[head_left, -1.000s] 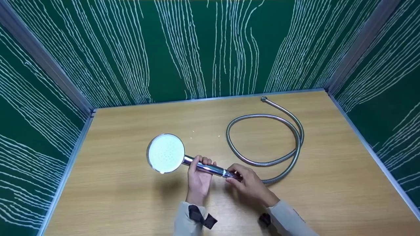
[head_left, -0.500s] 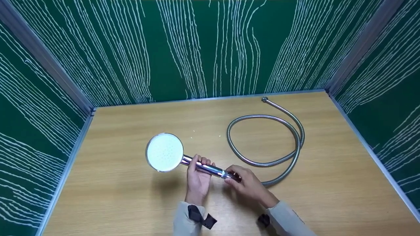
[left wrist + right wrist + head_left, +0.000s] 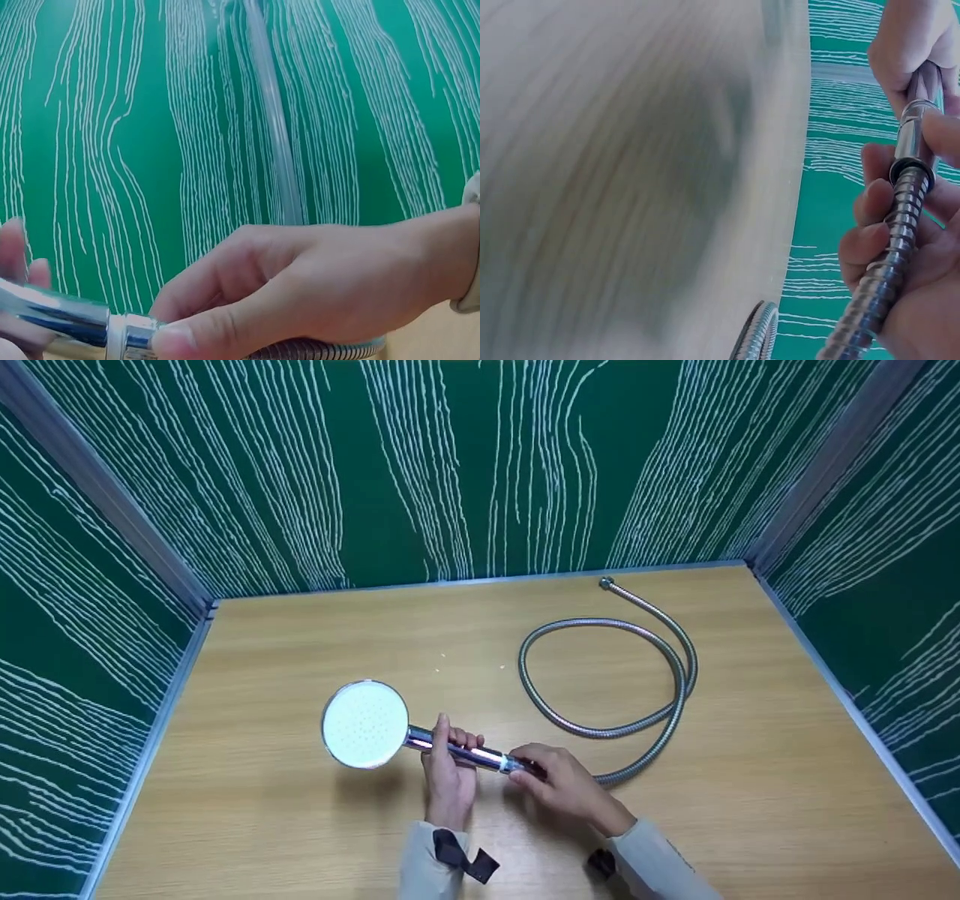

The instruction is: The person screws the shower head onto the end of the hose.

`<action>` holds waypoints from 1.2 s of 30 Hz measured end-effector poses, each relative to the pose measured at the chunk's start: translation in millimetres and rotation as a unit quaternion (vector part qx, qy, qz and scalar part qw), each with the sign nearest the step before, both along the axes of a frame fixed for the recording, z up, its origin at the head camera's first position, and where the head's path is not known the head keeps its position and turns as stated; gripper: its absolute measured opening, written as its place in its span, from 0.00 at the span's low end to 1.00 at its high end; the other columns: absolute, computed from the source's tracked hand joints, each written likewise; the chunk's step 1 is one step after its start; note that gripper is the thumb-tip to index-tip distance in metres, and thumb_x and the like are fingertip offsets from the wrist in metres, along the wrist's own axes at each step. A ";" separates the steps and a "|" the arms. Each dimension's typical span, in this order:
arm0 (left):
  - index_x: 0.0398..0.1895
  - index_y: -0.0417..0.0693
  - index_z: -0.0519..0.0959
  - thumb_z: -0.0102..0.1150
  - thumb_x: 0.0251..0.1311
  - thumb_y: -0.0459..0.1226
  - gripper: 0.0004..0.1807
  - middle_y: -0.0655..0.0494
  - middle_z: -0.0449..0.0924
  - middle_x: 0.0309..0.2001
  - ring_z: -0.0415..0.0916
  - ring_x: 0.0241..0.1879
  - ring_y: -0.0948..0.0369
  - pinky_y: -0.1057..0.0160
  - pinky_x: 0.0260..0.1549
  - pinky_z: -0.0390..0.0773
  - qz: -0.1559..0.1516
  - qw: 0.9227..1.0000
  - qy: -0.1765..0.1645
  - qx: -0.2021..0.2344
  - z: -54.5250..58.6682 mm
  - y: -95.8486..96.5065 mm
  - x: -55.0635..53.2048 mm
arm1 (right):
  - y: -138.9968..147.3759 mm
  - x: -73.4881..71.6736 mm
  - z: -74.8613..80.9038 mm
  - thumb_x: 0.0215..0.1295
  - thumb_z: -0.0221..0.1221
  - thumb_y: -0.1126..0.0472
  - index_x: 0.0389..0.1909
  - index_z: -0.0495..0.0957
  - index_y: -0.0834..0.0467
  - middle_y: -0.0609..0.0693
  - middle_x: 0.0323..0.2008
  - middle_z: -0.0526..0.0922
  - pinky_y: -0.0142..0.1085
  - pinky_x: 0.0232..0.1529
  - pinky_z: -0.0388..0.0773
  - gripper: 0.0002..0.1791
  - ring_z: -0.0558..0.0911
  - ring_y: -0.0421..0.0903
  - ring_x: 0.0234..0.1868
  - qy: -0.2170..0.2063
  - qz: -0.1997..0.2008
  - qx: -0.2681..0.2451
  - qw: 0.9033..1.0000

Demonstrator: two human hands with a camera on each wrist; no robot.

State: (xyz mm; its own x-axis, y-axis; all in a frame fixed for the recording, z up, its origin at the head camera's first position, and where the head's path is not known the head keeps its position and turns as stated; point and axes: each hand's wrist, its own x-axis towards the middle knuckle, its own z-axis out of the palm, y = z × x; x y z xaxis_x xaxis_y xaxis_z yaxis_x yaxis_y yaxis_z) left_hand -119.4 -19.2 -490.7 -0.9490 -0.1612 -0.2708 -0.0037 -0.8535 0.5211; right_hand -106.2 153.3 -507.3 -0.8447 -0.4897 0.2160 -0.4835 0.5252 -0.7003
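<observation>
A chrome shower head (image 3: 365, 724) with a round pale face tilts up at the left of the head view, over the table. My left hand (image 3: 448, 787) grips its handle (image 3: 420, 738), thumb laid across the top. At the handle's lower end, my right hand (image 3: 559, 784) pinches the metal connector (image 3: 910, 142) of a flexible shower hose (image 3: 592, 622). In the right wrist view the ribbed hose (image 3: 877, 292) runs from that connector through the curled right fingers. A white ring (image 3: 115, 336) shows between handle and connector in the left wrist view.
The hose lies looped on the wooden table (image 3: 300, 832), its free end (image 3: 606, 583) near the back edge. Green panels (image 3: 480, 472) with white wavy lines stand at the back and both sides. A few tiny white specks (image 3: 442, 655) lie mid-table.
The shower head has shifted a little left and toward me. My left thumb has straightened across the handle, and my right hand has moved slightly left with the connector.
</observation>
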 end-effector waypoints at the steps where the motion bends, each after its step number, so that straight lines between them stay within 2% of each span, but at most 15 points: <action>1: 0.14 0.49 0.67 0.41 0.72 0.37 0.22 0.60 0.66 0.14 0.65 0.17 0.63 0.64 0.31 0.72 0.000 1.000 -0.003 0.002 -0.6 0.1 -0.1 | -0.5 0.7 -0.6 0.65 0.58 0.56 0.44 0.79 0.59 0.48 0.36 0.82 0.29 0.33 0.73 0.12 0.74 0.36 0.31 0.000 -0.005 0.003 1.000; 3: 0.14 0.49 0.65 0.41 0.72 0.37 0.23 0.60 0.63 0.13 0.62 0.17 0.63 0.64 0.29 0.69 0.000 1.000 -0.010 0.008 -2.2 0.2 -0.6 | -1.6 2.4 -1.8 0.65 0.58 0.56 0.46 0.77 0.58 0.47 0.33 0.80 0.29 0.31 0.72 0.13 0.72 0.35 0.29 -0.003 -0.013 0.007 1.000; 7: 0.14 0.49 0.65 0.42 0.72 0.38 0.23 0.59 0.63 0.13 0.62 0.17 0.63 0.65 0.28 0.69 0.011 0.999 -0.029 0.026 -5.7 -0.9 -2.9 | -4.4 4.2 -4.2 0.61 0.62 0.58 0.48 0.71 0.56 0.45 0.30 0.78 0.28 0.27 0.70 0.16 0.70 0.35 0.26 -0.005 -0.027 -0.003 1.000; 11: 0.15 0.48 0.64 0.44 0.71 0.38 0.21 0.59 0.63 0.14 0.62 0.17 0.63 0.65 0.27 0.69 0.026 0.998 -0.044 0.038 -8.1 -1.7 -7.0 | -6.9 3.7 -6.5 0.56 0.66 0.63 0.46 0.68 0.56 0.46 0.33 0.78 0.28 0.28 0.72 0.20 0.72 0.35 0.27 0.002 -0.044 -0.008 0.999; 20: 0.15 0.48 0.64 0.44 0.71 0.37 0.21 0.59 0.63 0.14 0.62 0.17 0.63 0.65 0.26 0.67 0.027 0.996 -0.070 0.054 -7.3 -1.2 -11.5 | -8.3 3.4 -11.7 0.52 0.66 0.69 0.40 0.70 0.54 0.43 0.36 0.76 0.31 0.35 0.77 0.18 0.75 0.36 0.34 0.033 -0.073 -0.031 0.996; 29: 0.16 0.48 0.63 0.45 0.70 0.37 0.20 0.59 0.62 0.15 0.61 0.18 0.64 0.66 0.26 0.66 0.026 0.996 -0.074 0.049 -10.8 -1.8 -15.5 | -9.6 2.9 -18.2 0.50 0.68 0.71 0.38 0.72 0.56 0.43 0.34 0.76 0.29 0.33 0.78 0.18 0.76 0.36 0.32 0.094 -0.076 -0.028 0.992; 36: 0.15 0.48 0.63 0.45 0.70 0.37 0.21 0.59 0.62 0.15 0.61 0.18 0.63 0.65 0.26 0.66 0.027 0.995 -0.076 0.053 -11.8 -4.0 -14.4 | -10.8 2.9 -17.9 0.50 0.68 0.70 0.37 0.72 0.56 0.43 0.33 0.76 0.28 0.32 0.77 0.17 0.76 0.36 0.31 0.079 -0.075 -0.030 0.994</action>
